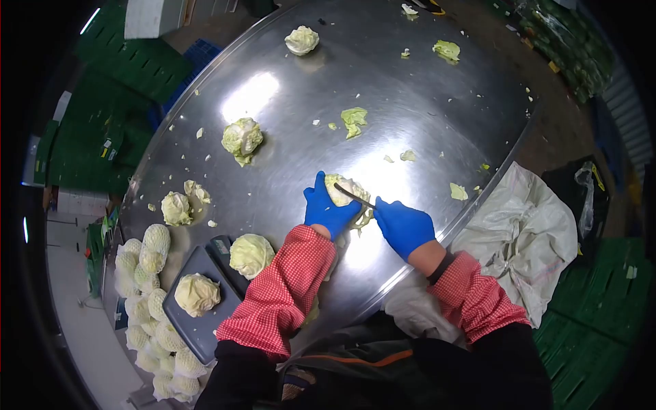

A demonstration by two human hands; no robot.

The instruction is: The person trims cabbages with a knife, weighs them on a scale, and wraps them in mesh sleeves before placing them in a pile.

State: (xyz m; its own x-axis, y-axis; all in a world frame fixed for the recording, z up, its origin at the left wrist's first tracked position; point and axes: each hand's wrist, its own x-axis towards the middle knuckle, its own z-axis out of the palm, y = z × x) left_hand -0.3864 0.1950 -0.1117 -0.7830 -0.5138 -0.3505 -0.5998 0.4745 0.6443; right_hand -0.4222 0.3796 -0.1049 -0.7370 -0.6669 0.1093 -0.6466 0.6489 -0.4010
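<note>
Near the front of the steel table, my left hand (329, 208), in a blue glove, grips a pale green cabbage (346, 186) from its left side. My right hand (403, 227), gloved in blue too, is closed around the handle of a knife (355, 197). The dark, narrow blade lies across the face of the cabbage, pointing up and left. Loose leaf hangs at the cabbage's lower edge. Left of my left sleeve, one whole cabbage (251, 255) sits beside a grey scale (198, 263), and another cabbage (197, 295) rests on the scale.
More cabbages (242, 139) stand along the left of the steel table (294, 109), among leaf scraps (354, 119). Net-wrapped cabbages (156, 246) are piled at the lower left. A white sack (519, 232) hangs by the right edge. Green crates (601, 307) stand on both sides.
</note>
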